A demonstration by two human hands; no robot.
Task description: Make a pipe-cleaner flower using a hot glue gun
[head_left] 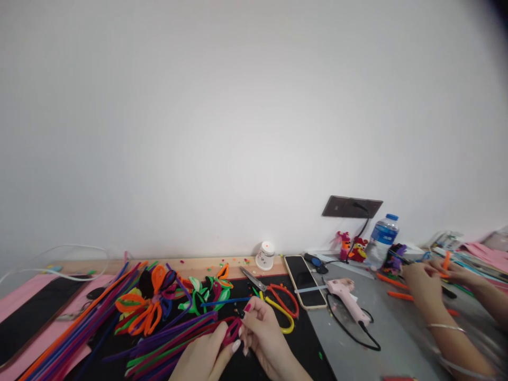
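My left hand (pixel 204 355) pinches a looped magenta pipe cleaner (pixel 231 331) between thumb and fingers. Close against it, my right hand (pixel 262 333) has its fingers closed on the same magenta piece. Beneath and left of my hands lie purple, green and red pipe cleaners (pixel 170 344) on a black mat (pixel 315 354). A blue pipe cleaner (pixel 228 301) lies just above my hands. Scissors (pixel 283 301) with red and yellow handles rest to the right of my fingers. Orange looped flowers (pixel 146 301) and green looped pieces (pixel 202 293) sit on the left.
A phone (pixel 305 280), a pink glue gun (pixel 349 304) with a cable, a white cup (pixel 265 256), a bottle (pixel 383 238) and small figures (pixel 359 248) stand or lie to the right. Another person's hands (pixel 424 283) hold orange pieces at far right. Long pipe cleaners (pixel 87 323) lie left.
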